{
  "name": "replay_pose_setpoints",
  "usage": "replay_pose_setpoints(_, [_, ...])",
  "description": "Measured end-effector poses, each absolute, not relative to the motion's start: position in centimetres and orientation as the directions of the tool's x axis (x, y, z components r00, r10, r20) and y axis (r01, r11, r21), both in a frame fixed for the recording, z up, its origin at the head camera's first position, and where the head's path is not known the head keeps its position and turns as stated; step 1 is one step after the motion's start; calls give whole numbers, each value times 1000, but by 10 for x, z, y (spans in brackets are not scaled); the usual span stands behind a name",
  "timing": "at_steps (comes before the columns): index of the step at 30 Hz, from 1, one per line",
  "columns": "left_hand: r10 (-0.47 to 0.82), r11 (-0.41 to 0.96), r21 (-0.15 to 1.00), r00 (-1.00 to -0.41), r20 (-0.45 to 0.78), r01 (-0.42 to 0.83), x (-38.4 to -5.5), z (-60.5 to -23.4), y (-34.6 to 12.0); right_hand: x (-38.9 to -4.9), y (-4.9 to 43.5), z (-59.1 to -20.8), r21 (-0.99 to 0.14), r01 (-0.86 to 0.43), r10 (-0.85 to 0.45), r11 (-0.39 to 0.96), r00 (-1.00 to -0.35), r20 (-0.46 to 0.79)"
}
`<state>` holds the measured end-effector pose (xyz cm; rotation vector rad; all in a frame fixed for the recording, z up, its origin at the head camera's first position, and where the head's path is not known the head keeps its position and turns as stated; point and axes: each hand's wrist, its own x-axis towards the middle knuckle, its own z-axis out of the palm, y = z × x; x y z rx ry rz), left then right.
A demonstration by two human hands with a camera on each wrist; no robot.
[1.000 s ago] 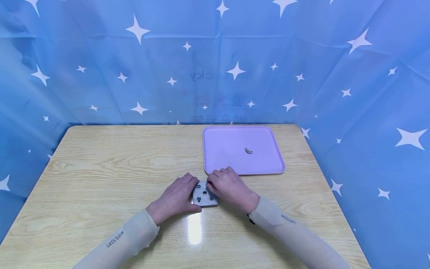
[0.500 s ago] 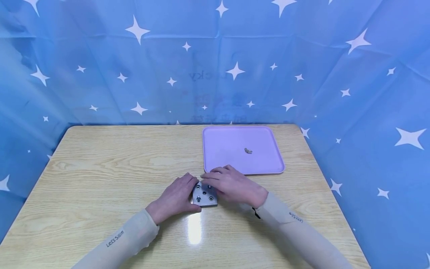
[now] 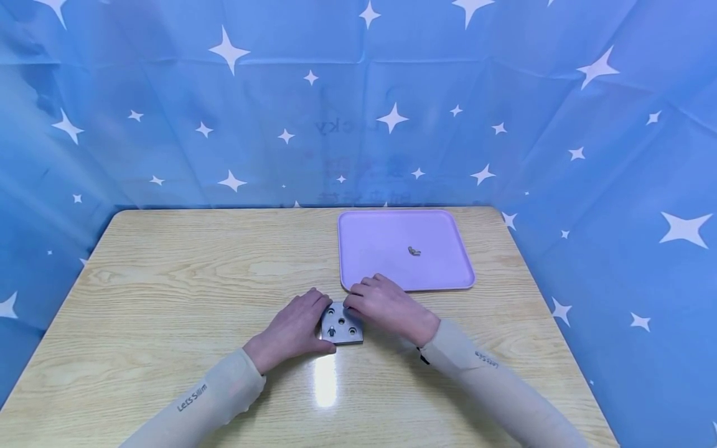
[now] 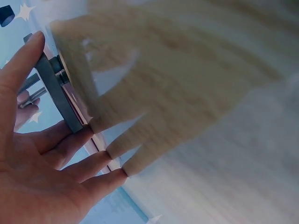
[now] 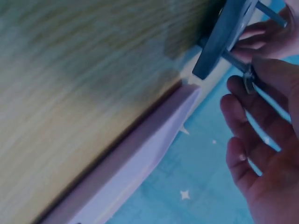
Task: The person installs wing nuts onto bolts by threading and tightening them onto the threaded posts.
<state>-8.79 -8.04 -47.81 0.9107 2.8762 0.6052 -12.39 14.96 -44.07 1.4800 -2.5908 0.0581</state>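
A small grey metal plate (image 3: 341, 323) with several holes stands low over the table, between both hands. My left hand (image 3: 294, 326) grips its left side; in the left wrist view the thumb and fingers hold its edges. Bolts (image 4: 30, 84) with threaded shanks pass through the plate, their dark heads (image 4: 58, 65) on the table side. A small winged piece, apparently a wing nut (image 3: 332, 331), sits at the near left corner. My right hand (image 3: 386, 308) is at the far right corner. In the right wrist view its thumb and forefinger pinch another wing nut (image 5: 249, 79) at a bolt's end.
A purple tray (image 3: 372, 233) lies behind the right hand, its near edge close to the knuckles. On it lie a few small brass-coloured pieces (image 3: 414, 251), too small to make out. A blue star-patterned curtain (image 3: 252, 155) hangs behind the wooden table (image 3: 196, 267).
My right hand's fingers spread out over the plate's far corner half a second ago and have drawn back in at the wing nut. My left hand and the plate stay put.
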Motion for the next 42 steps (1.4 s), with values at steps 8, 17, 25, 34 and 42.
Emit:
replay_pose_setpoints(8, [564,747,401,-825,38,530,-88,-477,-79,-118,141,-449,-123,-783,-753,610,-621,215])
replay_pose_setpoints(17, [565,750,391,-824,40,534,-88,-476,-79,-117,152,-441,-88,-798,-789,596,-602,123])
replay_pose_setpoints(25, [565,751,392,-825,34,531,-88,-476,-80,-125,163,-428,21,-898,-898,439,-439,11])
replay_pose_setpoints(34, [565,746,394,-823,51,537,-87,-477,-80,-124,154,-443,53,-859,-847,509,-489,209])
replay_pose_setpoints(42, [565,746,396,-824,48,535,-87,-477,-80,-113,141,-457,-108,-744,-698,659,-659,282])
